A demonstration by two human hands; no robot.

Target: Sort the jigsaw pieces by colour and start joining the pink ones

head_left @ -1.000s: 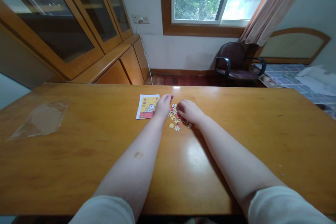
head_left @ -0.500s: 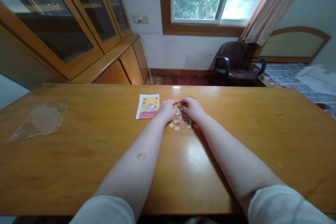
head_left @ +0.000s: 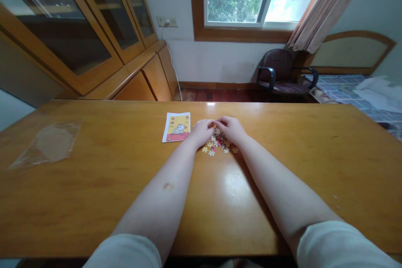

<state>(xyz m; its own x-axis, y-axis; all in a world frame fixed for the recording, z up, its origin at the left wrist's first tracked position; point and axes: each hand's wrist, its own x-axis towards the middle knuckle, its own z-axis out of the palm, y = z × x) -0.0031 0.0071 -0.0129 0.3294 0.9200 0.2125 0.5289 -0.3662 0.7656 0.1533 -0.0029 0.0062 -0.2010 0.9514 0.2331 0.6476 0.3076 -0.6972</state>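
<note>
A small pile of jigsaw puzzle pieces [head_left: 219, 144], mostly yellow, cream and pink, lies on the wooden table [head_left: 94, 192] near its far edge. My left hand [head_left: 201, 131] and my right hand [head_left: 230, 129] rest side by side on the top of the pile, fingertips almost meeting and curled down. The hands hide part of the pile, so I cannot tell whether either one holds a piece. Just left of my left hand lies a yellow and red picture card [head_left: 176, 127] showing a white cartoon animal.
A clear plastic bag [head_left: 47, 144] lies flat on the table's left side. Beyond the far edge stand a wooden cabinet with glass doors [head_left: 63, 29] and a dark office chair [head_left: 278, 73]. A bed with a checked cover [head_left: 342, 88] is at the right.
My hands have drawn together over the pile, the left one moving right, away from the card. The pieces sit in a slightly tighter heap than a second ago.
</note>
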